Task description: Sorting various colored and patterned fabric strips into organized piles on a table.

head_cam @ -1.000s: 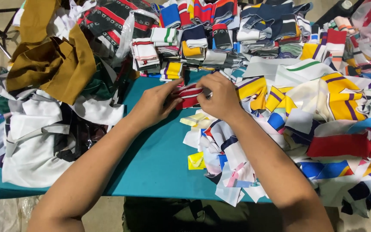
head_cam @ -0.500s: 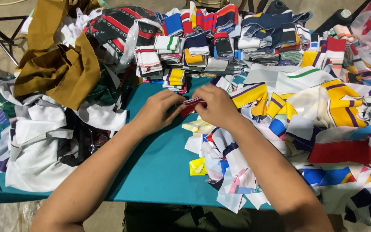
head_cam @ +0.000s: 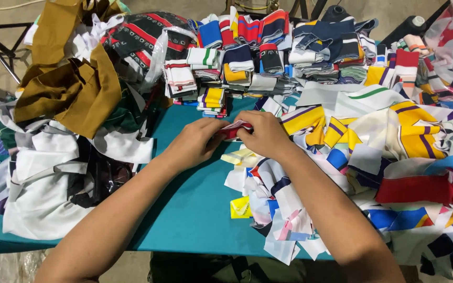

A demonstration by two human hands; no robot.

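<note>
Your fingers [head_cam: 225, 132] meet at the middle of the frame, both sets pinched shut on a small red and white fabric piece [head_cam: 235, 128] held just above the counter [head_cam: 195, 209]. Your left hand [head_cam: 195, 141] grips its left end with the fingertips curled in; your right hand [head_cam: 266, 135] closes over its right end, knuckles up, so most of the piece is hidden and only a folded red edge with a white stripe shows between the two hands.

Directly below your right hand lies a loose heap of scraps [head_cam: 273, 199] in white, navy, red and pale yellow, running toward the lower edge of the frame. A small yellow scrap [head_cam: 240, 208] sits alone on the teal cover just left of that heap.

Across the top centre stand folded stacks of striped knit pieces [head_cam: 237, 63], the nearest one just above your hands. The right half of the frame is filled with a spread of yellow, white, blue and red fabric [head_cam: 394, 141]. At upper left lies a mustard-brown cloth [head_cam: 69, 89], and below it a pile of white and grey cloth [head_cam: 43, 178].
</note>
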